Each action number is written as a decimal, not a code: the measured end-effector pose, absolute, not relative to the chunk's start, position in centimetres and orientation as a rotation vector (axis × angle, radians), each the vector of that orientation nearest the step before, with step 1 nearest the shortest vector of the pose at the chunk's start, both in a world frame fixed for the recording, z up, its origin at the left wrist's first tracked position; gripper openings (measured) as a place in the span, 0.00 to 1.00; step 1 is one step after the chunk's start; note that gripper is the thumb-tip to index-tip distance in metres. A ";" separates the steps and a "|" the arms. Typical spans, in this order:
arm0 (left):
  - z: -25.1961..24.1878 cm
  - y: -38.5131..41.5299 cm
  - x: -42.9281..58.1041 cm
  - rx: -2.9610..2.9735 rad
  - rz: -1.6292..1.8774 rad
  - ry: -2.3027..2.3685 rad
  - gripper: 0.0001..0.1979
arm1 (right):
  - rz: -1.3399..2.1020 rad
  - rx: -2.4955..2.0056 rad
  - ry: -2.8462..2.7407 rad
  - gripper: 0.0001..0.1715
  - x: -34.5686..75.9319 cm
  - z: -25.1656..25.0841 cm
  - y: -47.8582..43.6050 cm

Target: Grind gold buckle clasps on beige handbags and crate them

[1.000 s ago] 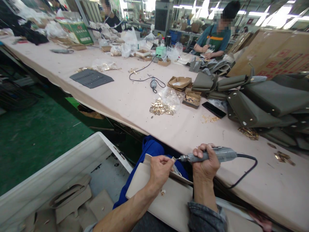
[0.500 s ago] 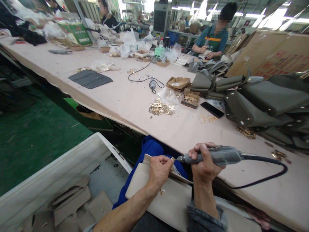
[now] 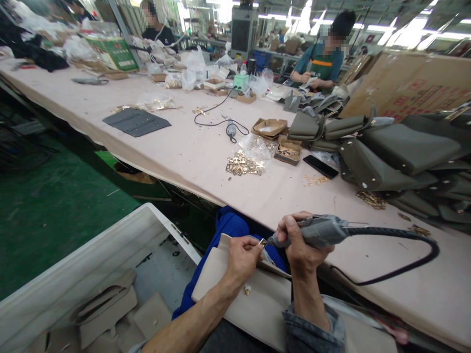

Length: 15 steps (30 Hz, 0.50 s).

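Nearest us, a beige bag lies across our lap, with a small pale-and-gold stud on its face. To the left, a white plastic bin holds more beige bags, one with its mouth gaping. Over the lap bag, our left hand is nearly closed, thumb and forefinger pinching a small gold-coloured fitting at the bag's raised edge. Our right hand wraps firmly around a grey electric screwdriver, whose nose points left at the fitting; we cannot tell whether the bit touches it. A black cord loops from the tool's back end. Beyond our hands, on the pinkish table, small gold pins lie scattered near a black smartphone, and dark olive bags are piled to the right. A heap of gold-coloured buckles lies near a small cardboard box of metal parts. Farther back rests a second screwdriver, its cord running toward a green power box. Across the table, a co-worker in a green apron bends over work beside a large carton.
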<state>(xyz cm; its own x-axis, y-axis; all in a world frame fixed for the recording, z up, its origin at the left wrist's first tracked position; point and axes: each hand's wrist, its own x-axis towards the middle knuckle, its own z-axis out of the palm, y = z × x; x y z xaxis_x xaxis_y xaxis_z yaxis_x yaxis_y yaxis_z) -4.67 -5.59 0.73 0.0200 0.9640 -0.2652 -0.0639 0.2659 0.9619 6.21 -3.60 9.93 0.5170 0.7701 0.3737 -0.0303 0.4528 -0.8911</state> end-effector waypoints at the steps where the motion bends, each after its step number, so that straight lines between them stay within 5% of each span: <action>1: 0.5 -5.6 -4.7 0.969 1.038 1.242 0.10 | 0.599 -0.977 -0.908 0.11 6.2 9.9 -3.6; 15: -1.4 -6.2 -4.9 0.981 1.115 1.089 0.13 | 0.791 -1.009 -1.025 0.11 6.1 10.6 -3.8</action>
<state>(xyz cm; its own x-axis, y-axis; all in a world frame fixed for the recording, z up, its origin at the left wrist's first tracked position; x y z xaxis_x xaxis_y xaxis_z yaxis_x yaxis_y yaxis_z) -4.85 -6.17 -1.40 0.0924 0.9827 -0.1606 -0.1840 0.1754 0.9672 6.10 -3.75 10.57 0.3339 0.8915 0.3063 -0.0696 0.3474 -0.9351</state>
